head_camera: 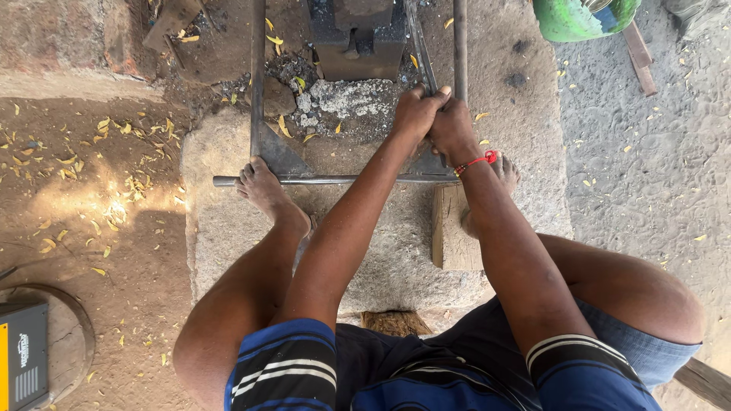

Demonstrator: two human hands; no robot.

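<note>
Hands first: your left hand (415, 113) and right hand (451, 128) are meeting at the far edge of the slab (228, 228), pressed side by side, all fingers curled tight around one slanted bar (418, 46) of the frame (257, 84).

Frame: dark metal, lying flat across the slab's far half. Its two long rails are running away from you toward the anvil block (356, 38); a thin cross rod (320, 180) is lying along the near side, one end sticking out past the slab's left edge.

Feet: your left foot (268, 194) is resting on the rod by the frame's near left corner, toes on the triangular plate there. Your right foot (499, 179) is partly hidden behind the right wrist, at the frame's near right corner.

Wrist: a red string (478, 160) is circling your right wrist.

Other items:
- Wood block (451, 228), lying on the slab just under the right forearm.
- Ash heap (346, 97), sitting between the rails near the slab's far edge.
- Green drum (585, 17), standing well apart at the far right on the ground.
- Grey and yellow box (23, 365), sitting on a round lid on the dirt at near left.
- Yellow leaves (114, 190), lying scattered over the dirt left of the slab.
</note>
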